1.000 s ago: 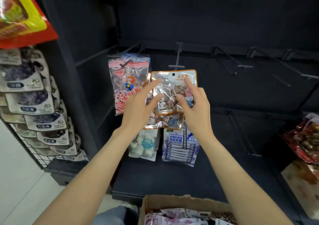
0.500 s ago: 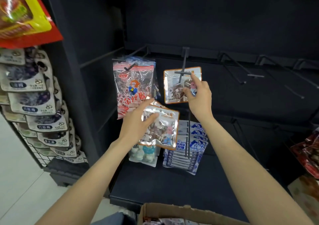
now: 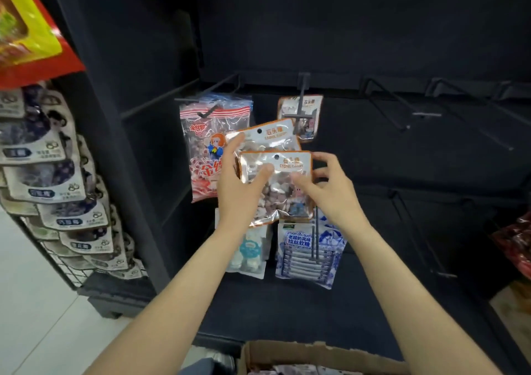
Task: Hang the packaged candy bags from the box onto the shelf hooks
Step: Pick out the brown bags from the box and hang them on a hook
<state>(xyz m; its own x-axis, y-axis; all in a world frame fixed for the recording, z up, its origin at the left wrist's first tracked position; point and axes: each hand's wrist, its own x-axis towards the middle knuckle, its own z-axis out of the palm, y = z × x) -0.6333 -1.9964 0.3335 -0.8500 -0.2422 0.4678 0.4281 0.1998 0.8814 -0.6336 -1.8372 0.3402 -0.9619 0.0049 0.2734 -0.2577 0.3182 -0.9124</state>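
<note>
My left hand [image 3: 240, 190] grips two orange-edged stone candy bags, one fanned behind the other. The front bag [image 3: 280, 183] has its hang hole near the top; the rear bag [image 3: 265, 134] pokes out above it. My right hand [image 3: 324, 190] pinches the front bag's right edge. A third bag of the same kind [image 3: 304, 116] hangs on the black shelf hook [image 3: 300, 107] above. The cardboard box [image 3: 316, 356] with more bags sits at the bottom edge.
A red-striped candy bag [image 3: 207, 150] hangs on the hook to the left. White candies [image 3: 248, 255] and blue-white packs [image 3: 307, 252] hang on the lower row. Bare hooks [image 3: 402, 110] stick out to the right. A rack of pale pouches [image 3: 57, 179] stands at left.
My right hand left the bag now hanging on the hook and came down to the bags in my left hand, which rose slightly. The view shifted down a little.
</note>
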